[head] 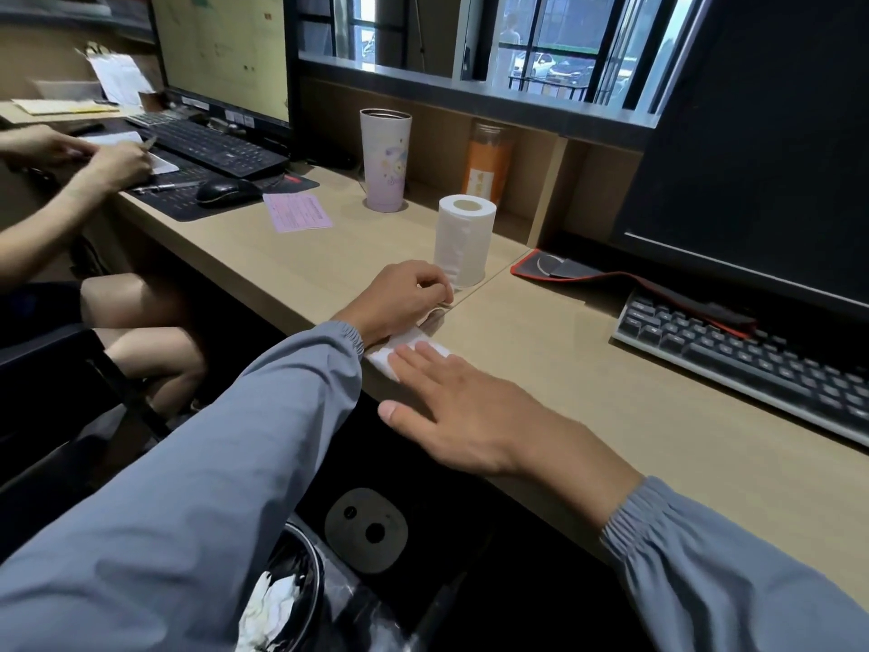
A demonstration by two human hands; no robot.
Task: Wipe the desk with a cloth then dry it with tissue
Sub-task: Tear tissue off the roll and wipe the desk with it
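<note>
While the right hand [465, 407] presses flat on the tissue [382, 359] and the left hand [399, 294] pinches its end, a hard pull could rip it.

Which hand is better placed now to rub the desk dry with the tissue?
Right. The right hand lies with straight fingers flat on the folded tissue at the front edge of the desk. The left hand is curled beside the tissue roll.

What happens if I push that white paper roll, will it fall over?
Probably easily. The tissue roll stands upright on the desk, taller than wide, so a push might tip it. Its hollow middle suggests it is light. On its side it would probably roll.
</note>
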